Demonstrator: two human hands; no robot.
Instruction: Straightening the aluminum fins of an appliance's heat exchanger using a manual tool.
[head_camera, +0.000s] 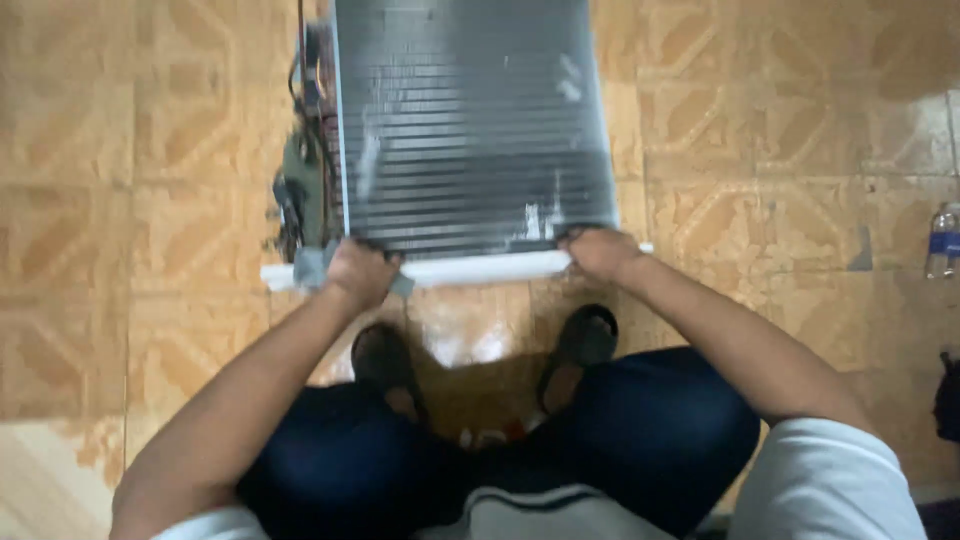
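Tan patterned tile floor (780, 150), finned coil unit (470, 120) resting on it, plastic bottle (941, 240) at right edge

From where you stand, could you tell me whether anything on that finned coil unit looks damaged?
Yes: the finned coil shows pale flattened patches near its lower right edge and upper right, where fins look bent. Both hands, left hand and right hand, grip its white bottom edge.

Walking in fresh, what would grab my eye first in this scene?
First, the big finned metal coil panel lying on the patterned tan floor tiles at top centre, with wiring and tubing along its left edge. Both hands grip its white near edge: the left hand at one corner, the right hand at the other. A plastic water bottle stands far right.
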